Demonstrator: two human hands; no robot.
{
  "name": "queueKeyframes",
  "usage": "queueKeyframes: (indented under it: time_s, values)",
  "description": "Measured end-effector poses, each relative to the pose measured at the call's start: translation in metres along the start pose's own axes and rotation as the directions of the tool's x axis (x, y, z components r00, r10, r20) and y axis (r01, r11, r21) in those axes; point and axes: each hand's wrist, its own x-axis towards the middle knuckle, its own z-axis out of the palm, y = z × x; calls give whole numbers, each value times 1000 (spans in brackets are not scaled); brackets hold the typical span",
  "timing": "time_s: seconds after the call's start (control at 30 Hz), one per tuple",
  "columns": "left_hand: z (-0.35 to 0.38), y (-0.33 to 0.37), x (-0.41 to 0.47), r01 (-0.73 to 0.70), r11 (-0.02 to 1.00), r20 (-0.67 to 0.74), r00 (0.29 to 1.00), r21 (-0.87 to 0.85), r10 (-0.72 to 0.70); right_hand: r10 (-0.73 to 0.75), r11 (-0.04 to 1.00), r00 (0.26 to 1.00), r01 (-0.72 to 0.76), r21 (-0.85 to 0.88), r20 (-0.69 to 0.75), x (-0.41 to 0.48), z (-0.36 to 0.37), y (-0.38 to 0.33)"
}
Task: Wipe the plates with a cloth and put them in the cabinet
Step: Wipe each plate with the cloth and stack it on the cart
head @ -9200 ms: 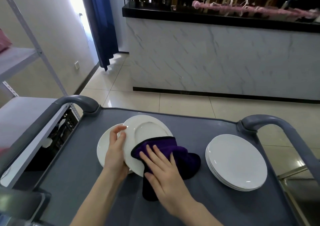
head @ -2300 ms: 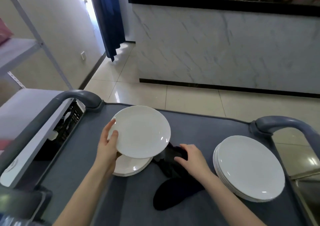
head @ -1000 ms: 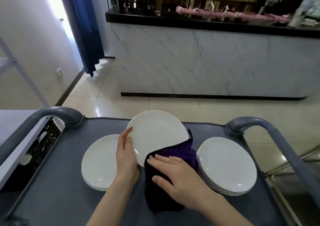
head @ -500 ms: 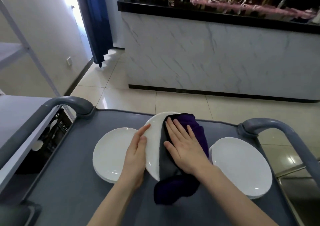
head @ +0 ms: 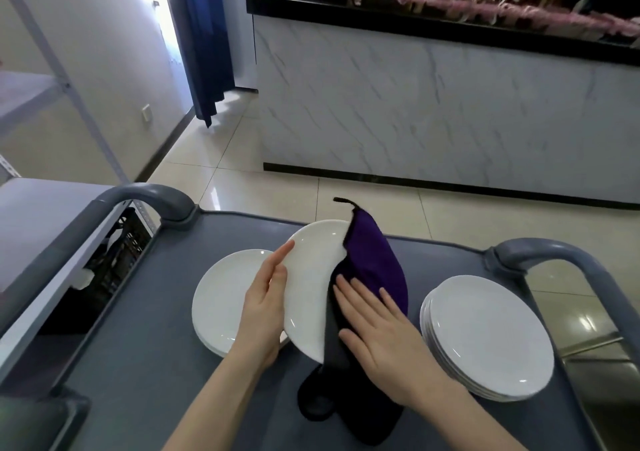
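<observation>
**Tilted plate, held by one rim**

The right hand (head: pixel 377 336) lies flat, fingers straight and spread, pressing the purple cloth (head: pixel 374 263) against the plate (head: pixel 311 277). The left hand (head: pixel 263 315) grips that plate by its left rim and holds it tilted over the left stack (head: pixel 221 298); its fingers behind the plate are hidden. A harder push through the cloth could lever the smooth rim out of that grip and drop the plate onto the stack below. The cloth's loose tail lies on the cart (head: pixel 138 381), near the right stack (head: pixel 491 339), and might drag.
</observation>
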Motion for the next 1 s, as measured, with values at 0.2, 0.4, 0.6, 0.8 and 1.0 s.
queueKeyframes:
  time_s: [0.2, 0.4, 0.6, 0.8, 1.0]
  values:
    - [3, 5, -8, 7, 998, 113, 993, 62, -14, 179, 984, 984, -179, 2, 12, 63, -7, 10]
    - [7, 9, -4, -8, 997, 125, 992, 72, -1, -60, 986, 998, 65, 153, -34, 44, 1, -40]
    - [-1, 7, 1, 33, 999, 7, 999, 8, -34, -173, 970, 985, 168, 178, 15, -2, 9, -42]
    - [-11, 15, 1, -26, 998, 34, 999, 59, 24, 8, 998, 1000, -8, 62, -5, -21, 14, 2]
    - [-3, 17, -12, -45, 992, 144, 989, 116, 28, 112, 990, 991, -106, 88, -76, 31, -13, 15]
